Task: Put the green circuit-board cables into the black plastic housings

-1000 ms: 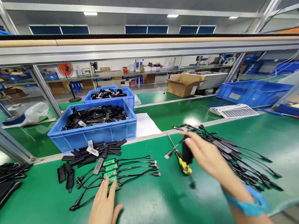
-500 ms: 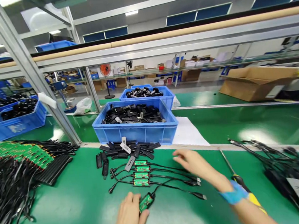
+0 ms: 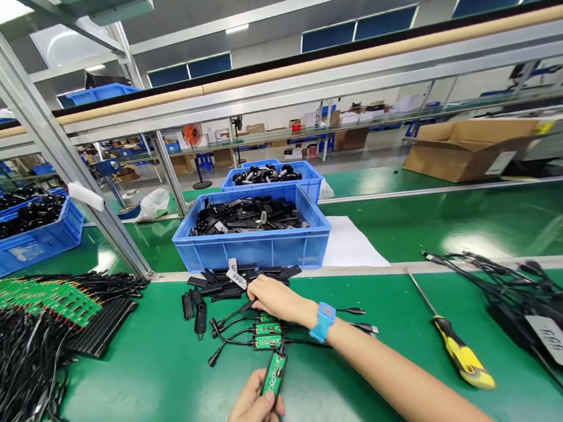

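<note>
My left hand (image 3: pixel 250 421) is low at the front and grips a small green circuit board (image 3: pixel 274 373) with a black cable on it. My right hand (image 3: pixel 275 299) reaches across to the left, fingers closed over a black strip-shaped casing by the pile of black casings (image 3: pixel 233 281) in front of the near blue bin (image 3: pixel 254 247). A blue wristband (image 3: pixel 322 321) is on that wrist. Between my hands lie other green boards with cables (image 3: pixel 265 334) on the green mat.
A yellow-handled screwdriver (image 3: pixel 457 349) lies to the right. Bundled black cables (image 3: pixel 539 318) fill the right side, and a heap of cables with green boards (image 3: pixel 27 332) fills the left. A second blue bin (image 3: pixel 270 175) and a cardboard box (image 3: pixel 470 144) stand behind.
My right hand swept left from the screwdriver to the black casings. My left hand picked a green board up off the mat. The view turned left.
</note>
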The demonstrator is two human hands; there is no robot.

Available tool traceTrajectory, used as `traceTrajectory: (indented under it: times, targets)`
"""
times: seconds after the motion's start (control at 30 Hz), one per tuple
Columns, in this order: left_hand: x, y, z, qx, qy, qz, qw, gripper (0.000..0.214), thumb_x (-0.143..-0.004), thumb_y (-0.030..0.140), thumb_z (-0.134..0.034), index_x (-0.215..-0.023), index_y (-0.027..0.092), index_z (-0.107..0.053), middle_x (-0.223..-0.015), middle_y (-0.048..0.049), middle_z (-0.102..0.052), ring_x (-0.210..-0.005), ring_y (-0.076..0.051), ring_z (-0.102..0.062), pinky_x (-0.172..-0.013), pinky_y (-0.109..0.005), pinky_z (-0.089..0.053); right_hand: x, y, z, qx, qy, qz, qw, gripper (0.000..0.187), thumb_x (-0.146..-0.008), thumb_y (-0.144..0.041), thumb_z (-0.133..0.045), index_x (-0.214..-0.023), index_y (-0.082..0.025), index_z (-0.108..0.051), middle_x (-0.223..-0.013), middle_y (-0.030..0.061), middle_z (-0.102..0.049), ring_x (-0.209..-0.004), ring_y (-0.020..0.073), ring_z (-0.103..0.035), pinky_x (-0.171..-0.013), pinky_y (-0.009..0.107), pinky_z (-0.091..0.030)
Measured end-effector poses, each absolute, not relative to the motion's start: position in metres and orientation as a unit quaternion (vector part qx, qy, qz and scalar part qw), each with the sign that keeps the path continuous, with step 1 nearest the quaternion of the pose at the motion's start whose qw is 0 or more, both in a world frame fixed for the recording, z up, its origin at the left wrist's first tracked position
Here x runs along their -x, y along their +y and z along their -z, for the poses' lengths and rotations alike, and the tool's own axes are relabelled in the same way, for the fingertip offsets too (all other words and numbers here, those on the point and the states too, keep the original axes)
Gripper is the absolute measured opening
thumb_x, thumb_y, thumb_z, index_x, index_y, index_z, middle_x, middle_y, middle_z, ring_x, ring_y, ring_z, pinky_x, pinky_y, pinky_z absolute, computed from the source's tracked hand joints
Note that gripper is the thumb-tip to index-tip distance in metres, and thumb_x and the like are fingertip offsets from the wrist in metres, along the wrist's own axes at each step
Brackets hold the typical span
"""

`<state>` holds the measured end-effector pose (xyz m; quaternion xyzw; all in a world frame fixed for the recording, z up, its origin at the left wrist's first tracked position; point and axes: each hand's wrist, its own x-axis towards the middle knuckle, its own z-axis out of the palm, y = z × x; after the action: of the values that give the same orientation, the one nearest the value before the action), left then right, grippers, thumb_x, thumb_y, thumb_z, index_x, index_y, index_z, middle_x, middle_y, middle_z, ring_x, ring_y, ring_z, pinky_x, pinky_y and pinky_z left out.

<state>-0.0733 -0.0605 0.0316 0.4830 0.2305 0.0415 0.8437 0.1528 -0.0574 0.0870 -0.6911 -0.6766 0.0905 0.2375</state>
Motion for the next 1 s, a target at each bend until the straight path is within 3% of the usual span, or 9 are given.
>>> traceTrajectory:
  times: [0.1,0.23,0.33,0.5,0.67,0.8,0.9,1.0]
  targets:
    - [0.069,-0.067,-0.033,-0.446,0.242,-0.087,0.857,0.051,-0.071,0.045,-0.078,-0.107,0.017,-0.056,-0.086,-0.0018,-0.064,-0.045,-0.002,-0.041,-0.042,-0.017,-0.025,-0.141,-0.099,-0.106,0.700,-0.627,-0.109,0.324,0.006,-0.098,-0.020,-0.047,-0.101,-0.017,-0.051,-0.089,0.0026,-0.060,-0.079,0.0154,-0.058,-0.075,0.031,-0.048]
    - [0.062,-0.079,-0.032,-0.435,0.238,-0.098,0.863,0.058,-0.067,0.042,-0.085,-0.112,0.016,-0.060,-0.107,-0.0115,-0.068,-0.058,-0.008,-0.061,-0.052,-0.019,-0.044,-0.117,-0.164,-0.117,0.685,-0.585,-0.171,0.400,0.021,-0.103,-0.027,-0.032,-0.105,-0.020,-0.051,-0.087,0.0015,-0.061,-0.064,0.0111,-0.055,-0.060,0.023,-0.047]
    - [0.058,-0.088,-0.036,-0.437,0.230,-0.075,0.867,0.063,-0.062,0.037,-0.089,-0.115,0.015,-0.065,-0.115,-0.0154,-0.067,-0.075,-0.016,-0.070,-0.066,-0.024,-0.053,-0.103,-0.199,-0.108,0.667,-0.525,-0.247,0.467,0.023,-0.101,-0.033,-0.038,-0.109,-0.021,-0.055,-0.094,0.0035,-0.064,-0.070,0.0127,-0.057,-0.061,0.023,-0.048]
    - [0.052,-0.097,-0.046,-0.456,0.196,-0.045,0.867,0.058,-0.059,0.033,-0.092,-0.110,0.013,-0.071,-0.112,-0.0151,-0.069,-0.083,-0.020,-0.071,-0.072,-0.025,-0.055,-0.095,-0.226,-0.089,0.641,-0.414,-0.346,0.547,0.018,-0.093,-0.039,-0.054,-0.096,-0.021,-0.054,-0.074,-0.0001,-0.061,-0.068,0.0157,-0.059,-0.060,0.026,-0.048]
    - [0.050,-0.102,-0.045,-0.479,0.160,-0.032,0.863,0.059,-0.056,0.030,-0.093,-0.109,0.013,-0.073,-0.090,-0.0096,-0.072,-0.074,-0.014,-0.068,-0.068,-0.020,-0.052,-0.098,-0.234,-0.081,0.688,-0.420,-0.258,0.533,0.020,-0.089,-0.036,-0.059,-0.096,-0.020,-0.069,-0.081,0.0029,-0.061,-0.067,0.0153,-0.056,-0.062,0.028,-0.046]
    - [0.052,-0.105,-0.045,-0.490,0.158,-0.026,0.857,0.063,-0.053,0.029,-0.094,-0.110,0.016,-0.072,-0.101,-0.0102,-0.071,-0.081,-0.017,-0.070,-0.071,-0.019,-0.051,-0.096,-0.233,-0.076,0.692,-0.430,-0.210,0.541,0.019,-0.089,-0.033,-0.059,-0.098,-0.022,-0.072,-0.082,0.0032,-0.059,-0.069,0.0156,-0.057,-0.061,0.027,-0.046]
    - [0.053,-0.107,-0.048,-0.507,0.170,-0.032,0.844,0.062,-0.055,0.036,-0.093,-0.110,0.015,-0.072,-0.103,-0.0106,-0.069,-0.077,-0.015,-0.070,-0.068,-0.019,-0.051,-0.091,-0.231,-0.069,0.690,-0.403,-0.204,0.565,0.019,-0.086,-0.034,-0.063,-0.101,-0.023,-0.069,-0.082,0.0017,-0.055,-0.070,0.0147,-0.057,-0.062,0.026,-0.046]
    - [0.051,-0.109,-0.052,-0.546,0.181,-0.033,0.818,0.064,-0.062,0.051,-0.086,-0.111,0.012,-0.070,-0.100,-0.0129,-0.069,-0.074,-0.017,-0.069,-0.064,-0.021,-0.052,-0.086,-0.228,-0.060,0.655,-0.321,-0.254,0.635,0.036,-0.081,-0.043,-0.069,-0.109,-0.025,-0.055,-0.088,-0.0010,-0.050,-0.064,0.0113,-0.056,-0.056,0.024,-0.046]
